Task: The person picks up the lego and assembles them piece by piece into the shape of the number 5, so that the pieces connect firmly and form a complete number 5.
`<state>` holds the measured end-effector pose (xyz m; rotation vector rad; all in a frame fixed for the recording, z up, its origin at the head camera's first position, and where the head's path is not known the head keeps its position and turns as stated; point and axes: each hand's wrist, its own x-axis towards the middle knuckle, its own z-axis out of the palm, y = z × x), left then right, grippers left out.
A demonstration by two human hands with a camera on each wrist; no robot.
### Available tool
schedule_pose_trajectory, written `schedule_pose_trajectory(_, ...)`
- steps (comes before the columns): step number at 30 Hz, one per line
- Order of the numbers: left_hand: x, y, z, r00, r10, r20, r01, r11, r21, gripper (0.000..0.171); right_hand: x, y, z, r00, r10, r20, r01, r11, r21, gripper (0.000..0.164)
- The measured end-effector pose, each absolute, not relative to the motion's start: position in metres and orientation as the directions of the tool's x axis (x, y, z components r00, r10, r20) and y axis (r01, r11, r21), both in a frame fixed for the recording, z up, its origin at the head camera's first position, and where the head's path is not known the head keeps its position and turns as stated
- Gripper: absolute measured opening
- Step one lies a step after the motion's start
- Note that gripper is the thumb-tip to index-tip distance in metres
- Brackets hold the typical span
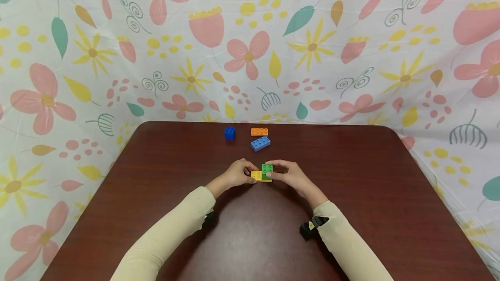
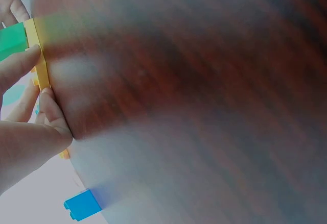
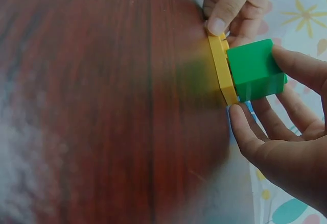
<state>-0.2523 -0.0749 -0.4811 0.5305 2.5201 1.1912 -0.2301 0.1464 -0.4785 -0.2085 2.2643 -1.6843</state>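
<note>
A flat yellow brick point(image 1: 256, 175) lies on the table in front of me, with a taller green brick point(image 1: 267, 171) on its right half. In the right wrist view the green brick point(image 3: 257, 70) sits slightly tilted against the studs of the yellow brick point(image 3: 221, 68). My left hand point(image 1: 236, 173) pinches the left end of the yellow brick between thumb and fingers. My right hand point(image 1: 291, 177) grips the green brick, thumb on the near side and fingers behind. In the left wrist view, the left thumb presses along the yellow brick's side point(image 2: 39, 55).
Beyond the hands, a dark blue brick point(image 1: 230, 133) stands at the back of the brown table point(image 1: 187, 151). To its right lie a flat orange brick point(image 1: 259, 132) and a light blue brick point(image 1: 260, 143). A flowered cloth point(image 1: 250, 21) hangs behind the table.
</note>
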Motion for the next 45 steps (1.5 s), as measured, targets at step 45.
schedule_pose_trajectory(45,-0.251,-0.072,-0.476,-0.883,0.451,-0.127,0.19,0.591,0.784,0.033,-0.222,0.138,-0.472,-0.94,-0.214,-0.266,0.213,0.239,-0.947,0.047)
